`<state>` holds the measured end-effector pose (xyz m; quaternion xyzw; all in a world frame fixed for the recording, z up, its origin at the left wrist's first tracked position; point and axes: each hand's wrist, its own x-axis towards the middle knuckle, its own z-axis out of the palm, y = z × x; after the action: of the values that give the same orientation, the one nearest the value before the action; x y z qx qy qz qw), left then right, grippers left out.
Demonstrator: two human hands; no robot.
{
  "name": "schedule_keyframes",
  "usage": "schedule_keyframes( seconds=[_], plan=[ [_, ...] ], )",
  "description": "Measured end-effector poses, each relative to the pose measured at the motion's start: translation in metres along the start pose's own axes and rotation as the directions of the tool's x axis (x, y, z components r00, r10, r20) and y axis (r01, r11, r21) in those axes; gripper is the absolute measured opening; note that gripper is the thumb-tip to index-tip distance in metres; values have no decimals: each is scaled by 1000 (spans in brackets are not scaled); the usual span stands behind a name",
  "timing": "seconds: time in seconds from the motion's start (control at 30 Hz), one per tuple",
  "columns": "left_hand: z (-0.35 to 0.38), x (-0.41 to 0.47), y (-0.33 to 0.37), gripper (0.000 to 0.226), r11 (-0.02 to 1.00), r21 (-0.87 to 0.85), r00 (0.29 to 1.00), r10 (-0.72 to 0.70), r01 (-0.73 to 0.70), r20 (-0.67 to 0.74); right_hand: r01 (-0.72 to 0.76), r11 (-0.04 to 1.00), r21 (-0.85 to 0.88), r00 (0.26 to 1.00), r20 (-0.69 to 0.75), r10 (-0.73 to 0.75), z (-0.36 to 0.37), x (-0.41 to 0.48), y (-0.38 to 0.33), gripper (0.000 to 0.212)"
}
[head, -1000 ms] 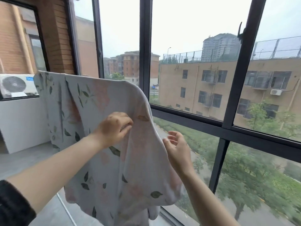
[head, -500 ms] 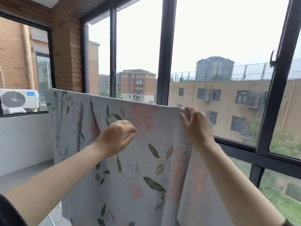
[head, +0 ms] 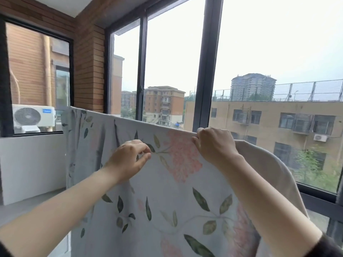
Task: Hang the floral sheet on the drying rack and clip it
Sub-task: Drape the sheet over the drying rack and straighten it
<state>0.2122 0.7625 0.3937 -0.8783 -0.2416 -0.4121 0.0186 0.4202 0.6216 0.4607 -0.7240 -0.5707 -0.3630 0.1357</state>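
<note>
The floral sheet (head: 167,201), pale blue-grey with green leaves and pink blossoms, hangs spread across the middle of the view with its top edge running straight from left to right. The rack under it is hidden by the cloth. My left hand (head: 130,158) pinches the sheet's front a little below the top edge. My right hand (head: 215,145) grips the top edge, fingers curled over it. To the right of that hand the sheet droops in a rounded fold. No clip is visible.
Tall dark-framed windows (head: 207,71) stand right behind the sheet. A brick wall corner (head: 87,62) and a side window with an air-conditioner unit (head: 33,117) are at the left. A white low wall (head: 31,164) and grey ledge lie below it.
My right hand rose from beside the drooping sheet, took the top edge and drew it out to the right, so the sheet hangs wider and flatter. My left hand keeps its pinch.
</note>
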Motion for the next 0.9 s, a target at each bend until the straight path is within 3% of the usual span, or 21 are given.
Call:
schedule_keyframes(
  seconds=[0.13,0.23,0.37,0.53,0.63,0.77,0.9],
  plan=[
    [-1,16,-24,14,999,38,999,-34,35,-19,56,998,22,998,-19,-56,22,28,-21,34],
    [4,27,-43,24,997,43,997,-67,68,-35,79,997,15,997,-23,-78,34,47,-36,33],
    [12,57,-72,51,995,61,996,-79,77,29,90,996,17,996,-12,-89,48,68,-55,33],
    [23,99,-126,62,996,67,985,-62,52,159,-5,998,-65,998,-69,1,51,63,-58,33],
    [31,108,-156,78,996,62,988,47,-57,148,-108,989,-105,989,-110,97,49,53,-52,32],
    [42,115,-173,73,988,4,984,152,-153,91,-192,979,-64,981,-45,189,48,62,-63,34],
    [37,117,-194,69,973,-43,971,229,-227,70,-170,985,-34,985,2,170,66,96,-107,27]
  ],
)
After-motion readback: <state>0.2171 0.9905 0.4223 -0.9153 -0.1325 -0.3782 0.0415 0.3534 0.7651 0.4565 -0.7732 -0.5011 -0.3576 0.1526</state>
